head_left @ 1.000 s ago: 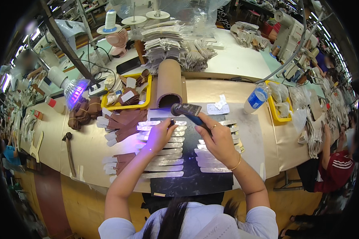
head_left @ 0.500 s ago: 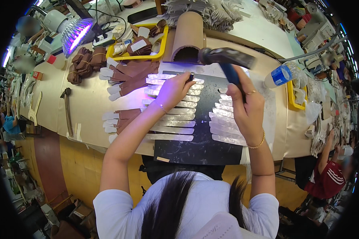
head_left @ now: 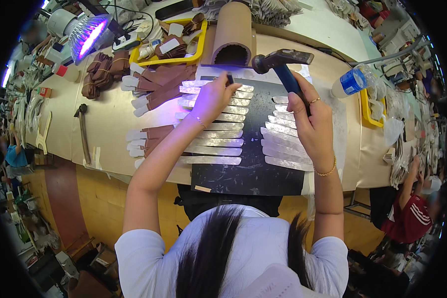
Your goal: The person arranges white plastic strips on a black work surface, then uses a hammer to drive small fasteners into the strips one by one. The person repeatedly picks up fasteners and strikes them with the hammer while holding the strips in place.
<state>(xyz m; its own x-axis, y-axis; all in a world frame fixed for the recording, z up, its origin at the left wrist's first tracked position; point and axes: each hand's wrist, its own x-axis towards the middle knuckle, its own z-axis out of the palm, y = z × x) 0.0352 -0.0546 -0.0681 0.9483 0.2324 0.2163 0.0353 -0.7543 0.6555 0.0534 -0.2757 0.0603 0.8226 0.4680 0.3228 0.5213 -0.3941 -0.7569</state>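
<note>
My left hand is closed around a short dark rod, perhaps a punch, whose upper end sticks out past the fingers. It is over the far end of a column of pale silvery strips on a black mat. In my right hand a hammer with a dark metal head and blue handle is held up, apart from the rod. Below this hand lies a second column of silvery strips. The rod's lower end is hidden by my left hand.
Brown strips with pale ends lie left of the mat, near brown bundles. A yellow tray, a cardboard tube and a glowing lamp stand beyond. Another hammer lies left; a bottle is at right.
The whole view has shifted slightly, so the table sits higher. The raised hammer's head has tilted a little, and my left hand with the rod has moved slightly left.
</note>
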